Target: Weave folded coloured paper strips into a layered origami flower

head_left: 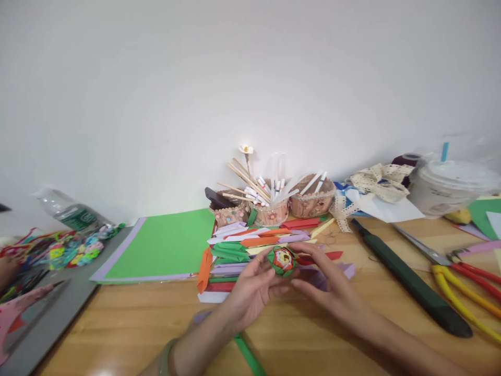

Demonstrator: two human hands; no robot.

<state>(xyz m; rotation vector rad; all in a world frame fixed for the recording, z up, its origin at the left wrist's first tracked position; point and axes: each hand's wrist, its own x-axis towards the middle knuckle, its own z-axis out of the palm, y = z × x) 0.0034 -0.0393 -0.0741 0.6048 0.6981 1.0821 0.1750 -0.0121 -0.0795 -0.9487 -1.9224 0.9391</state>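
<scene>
A small round folded-paper piece (283,261), green outside with orange, white and yellow rings at its centre, is held up above the table. My left hand (254,287) grips its left side between thumb and fingers. My right hand (324,274) curves around the right side, with the forefinger against its upper edge and the thumb lower down. Behind and beneath the hands lie folded paper strips (229,251) in green, orange, white, purple, red and yellow. A green strip (249,355) lies near the left wrist.
Green sheets (164,245) lie at left, near a bottle (74,211) and a grey board (74,308). Baskets of pens and sticks (270,214) stand by the wall. At right are a dark green long tool (407,277), scissors (426,250), pliers (469,269) and a lidded cup (442,190).
</scene>
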